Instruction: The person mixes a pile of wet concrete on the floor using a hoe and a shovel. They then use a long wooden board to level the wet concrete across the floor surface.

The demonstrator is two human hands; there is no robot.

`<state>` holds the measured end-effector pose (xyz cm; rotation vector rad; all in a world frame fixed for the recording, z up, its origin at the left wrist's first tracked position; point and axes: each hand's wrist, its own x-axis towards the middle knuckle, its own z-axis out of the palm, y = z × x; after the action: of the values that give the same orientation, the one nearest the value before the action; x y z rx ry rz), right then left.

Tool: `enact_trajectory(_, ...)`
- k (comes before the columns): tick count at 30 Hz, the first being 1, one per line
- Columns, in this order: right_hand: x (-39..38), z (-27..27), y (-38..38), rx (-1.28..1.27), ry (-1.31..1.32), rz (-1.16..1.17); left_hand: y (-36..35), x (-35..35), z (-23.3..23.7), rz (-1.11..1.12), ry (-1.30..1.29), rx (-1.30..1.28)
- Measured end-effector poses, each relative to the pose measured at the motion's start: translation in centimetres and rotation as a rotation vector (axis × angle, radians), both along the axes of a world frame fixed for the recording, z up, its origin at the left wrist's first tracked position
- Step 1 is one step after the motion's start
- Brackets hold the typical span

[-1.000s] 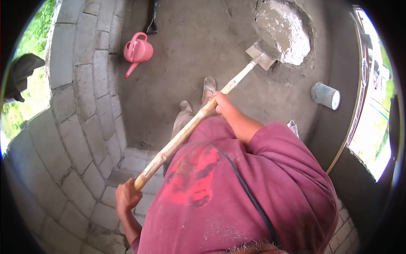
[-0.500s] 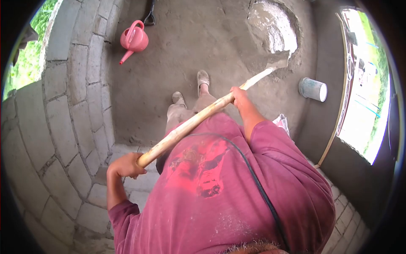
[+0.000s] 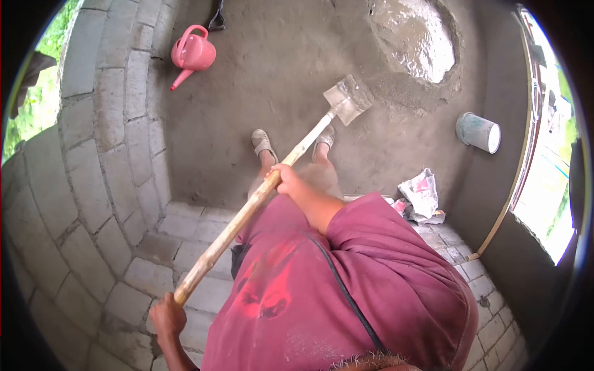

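A long wooden handle (image 3: 230,230) runs diagonally in front of my body, with a flat, wet, square metal blade (image 3: 348,99) at its upper end. My left hand (image 3: 168,314) is wrapped round the lower end of the handle, at the lower left. Nearer the blade, my right hand (image 3: 281,178) grips the handle above my feet. The blade is over the grey floor, left of a round pool of wet, shiny mix (image 3: 421,46), and apart from it.
A pink watering can (image 3: 194,54) rests by the block wall (image 3: 80,161) on the left. At the right, a whitish bucket (image 3: 477,132) lies on its side near the plastered wall. A crumpled sack (image 3: 422,193) lies below it. A black handle (image 3: 217,20) shows at the top.
The blade has moved left, away from the pool's edge. My right hand has come left and down, and my left hand has gone lower. My feet are placed differently, and the view has shifted.
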<state>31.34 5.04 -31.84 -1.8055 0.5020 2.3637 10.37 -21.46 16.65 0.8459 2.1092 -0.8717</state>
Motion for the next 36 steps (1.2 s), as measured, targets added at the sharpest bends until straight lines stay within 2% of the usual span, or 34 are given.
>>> enact_trajectory(2, 1.2, 0.5, 0.1, -0.051, 0.044, 0.002, -1.0, 3.8, 0.9, -0.023, 0.079, 0.025)
enact_trajectory(5, 4.8, -0.4, 1.1, -0.066, 0.095, 0.021, -1.1, 8.9, -0.4, 0.002, 0.089, 0.063)
enact_trajectory(10, 13.5, -1.6, 9.2, 0.024, -0.135, 0.084, 2.0, 18.1, -5.4, 0.104, 0.002, 0.167)
enact_trajectory(13, 15.9, -0.4, 9.2, 0.047, -0.170, 0.113, 1.3, 20.4, -5.6, 0.155, -0.005, 0.147)
enact_trajectory(17, 17.0, 1.7, 9.6, 0.028, -0.191, 0.081, -0.4, 20.7, -5.9, 0.158, -0.032, 0.195)
enact_trajectory(20, 18.7, 1.3, 12.1, 0.227, -0.215, 0.163, 2.1, 19.8, -7.3, 0.203, -0.123, 0.167)
enact_trajectory(22, 20.3, 0.0, 14.3, 0.359, -0.332, 0.324, 3.9, 19.2, -8.5, 0.242, -0.222, 0.166)
enact_trajectory(25, 23.1, 1.7, 17.3, 0.513, -0.558, 0.508, 3.7, 17.8, -11.4, 0.336, -0.632, 0.374)
enact_trajectory(27, 25.4, 2.4, 18.1, 0.558, -0.722, 0.697, 4.3, 17.5, -12.9, 0.675, -0.898, 0.161)
enact_trajectory(28, 25.9, 3.5, 18.0, 0.561, -0.784, 0.694, 4.9, 17.1, -13.4, 0.832, -1.023, 0.049)
enact_trajectory(29, 26.1, 4.6, 18.3, 0.569, -0.841, 0.683, 5.9, 16.8, -12.7, 0.894, -1.128, 0.021)
enact_trajectory(33, 27.6, 5.9, 17.5, 0.560, -0.942, 0.683, 4.3, 15.9, -13.8, 0.875, -1.206, -0.037)
enact_trajectory(36, 28.1, 6.2, 15.5, 0.491, -0.755, 0.546, 3.7, 15.7, -12.2, 0.714, -0.983, 0.018)
